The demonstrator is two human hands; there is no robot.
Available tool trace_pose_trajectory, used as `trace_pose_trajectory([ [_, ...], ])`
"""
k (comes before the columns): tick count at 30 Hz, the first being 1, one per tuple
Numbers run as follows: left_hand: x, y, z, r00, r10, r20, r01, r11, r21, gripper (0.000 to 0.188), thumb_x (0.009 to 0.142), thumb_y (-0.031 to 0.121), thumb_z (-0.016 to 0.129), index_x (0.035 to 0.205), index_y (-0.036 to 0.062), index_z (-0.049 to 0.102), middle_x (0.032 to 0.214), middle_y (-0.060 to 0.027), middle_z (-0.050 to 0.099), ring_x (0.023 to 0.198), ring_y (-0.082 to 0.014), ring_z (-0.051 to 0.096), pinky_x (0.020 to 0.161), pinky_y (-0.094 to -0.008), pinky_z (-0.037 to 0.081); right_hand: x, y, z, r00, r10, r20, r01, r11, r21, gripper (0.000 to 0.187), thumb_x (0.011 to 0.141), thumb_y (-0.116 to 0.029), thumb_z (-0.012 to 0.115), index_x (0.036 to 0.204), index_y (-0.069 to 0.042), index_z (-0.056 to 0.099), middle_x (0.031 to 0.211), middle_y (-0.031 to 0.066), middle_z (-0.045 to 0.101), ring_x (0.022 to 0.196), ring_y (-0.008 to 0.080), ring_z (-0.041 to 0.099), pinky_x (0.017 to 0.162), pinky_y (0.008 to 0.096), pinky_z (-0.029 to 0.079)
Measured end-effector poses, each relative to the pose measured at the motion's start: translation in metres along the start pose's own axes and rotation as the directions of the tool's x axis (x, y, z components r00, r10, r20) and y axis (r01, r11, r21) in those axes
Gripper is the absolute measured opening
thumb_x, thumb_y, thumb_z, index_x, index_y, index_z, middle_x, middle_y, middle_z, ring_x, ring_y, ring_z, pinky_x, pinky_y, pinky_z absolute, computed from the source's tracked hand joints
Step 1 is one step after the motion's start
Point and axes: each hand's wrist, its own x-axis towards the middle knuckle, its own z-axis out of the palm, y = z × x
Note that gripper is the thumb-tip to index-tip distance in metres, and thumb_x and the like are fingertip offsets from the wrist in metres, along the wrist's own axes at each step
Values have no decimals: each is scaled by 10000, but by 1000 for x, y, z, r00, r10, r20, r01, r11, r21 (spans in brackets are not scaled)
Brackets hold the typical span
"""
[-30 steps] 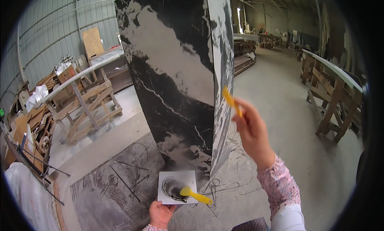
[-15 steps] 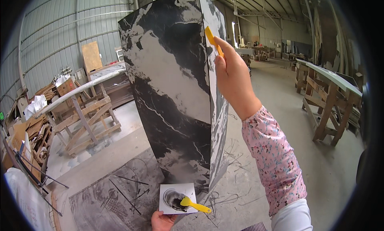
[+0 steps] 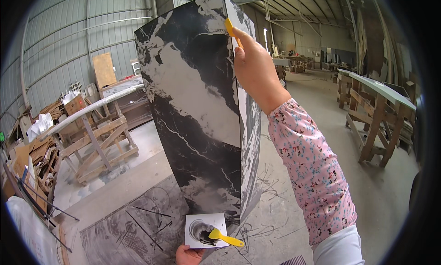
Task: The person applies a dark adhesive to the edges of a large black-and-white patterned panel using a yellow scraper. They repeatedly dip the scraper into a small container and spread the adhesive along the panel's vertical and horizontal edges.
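Note:
A tall block (image 3: 195, 113) clad in black-and-white marbled slabs stands upright in front of me. My right hand (image 3: 257, 67) grips a yellow scraper (image 3: 229, 27), its blade end against the block's vertical corner near the top. Down at the block's foot, my left hand (image 3: 188, 255) holds the near left edge of a small white board (image 3: 192, 221). Black paste (image 3: 202, 233) is smeared in the board's middle. Across the paste lies a second yellow scraper (image 3: 225, 238), its handle sticking out past the board's right edge.
At the left stands a wooden trestle (image 3: 98, 141) beside a heap of scrap wood and cardboard (image 3: 39, 166). Another trestle (image 3: 372, 113) bears a pale slab on the right. A dark-stained sheet (image 3: 133, 223) and thin black strips lie on the floor.
My right hand has moved up and slightly left along the block's corner with its scraper. The left hand and board have shifted slightly right and down in view.

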Motion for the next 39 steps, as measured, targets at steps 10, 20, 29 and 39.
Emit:
trace_pose_trajectory([
  [10, -16, -4, 33, 996, 68, -64, -63, 996, 70, 372, 813, 108, 510, 1151, -33, 575, 1091, -155, 661, 1013, -312, 627, 905, -496, 524, -57, -6, -14, 994, 5, 109, 10, 991, -135, 449, 884, -103, 548, 1331, -83, 508, 673, 185, 593, 608, 345, 596, 594, 417, 458],
  [20, -16, -10, 43, 983, 133, -129, -102, 969, 225, 506, 765, 210, 498, 1228, 9, 535, 1173, -143, 627, 1055, -318, 620, 886, -498, 547, -174, 11, -19, 980, 69, 185, -52, 994, -94, 504, 849, -51, 601, 1342, -117, 525, 609, 109, 528, 490, 236, 536, 492, 344, 430],
  [29, -23, -10, 51, 987, 122, -107, -101, 979, 179, 504, 773, 185, 500, 1239, -6, 522, 1161, -158, 628, 1041, -319, 625, 870, -495, 560, -273, 17, -11, 950, 186, 251, -188, 982, -16, 560, 834, 13, 601, 1376, -87, 500, 624, 92, 505, 471, 201, 490, 489, 291, 425],
  [39, -28, -10, 55, 987, 129, -94, -109, 976, 188, 525, 774, 183, 496, 1262, -9, 510, 1177, -165, 629, 1043, -326, 633, 862, -492, 567, -344, 27, -9, 922, 220, 318, -215, 975, -53, 573, 819, -10, 612, 1372, -95, 491, 628, 81, 551, 502, 246, 557, 476, 349, 444],
])
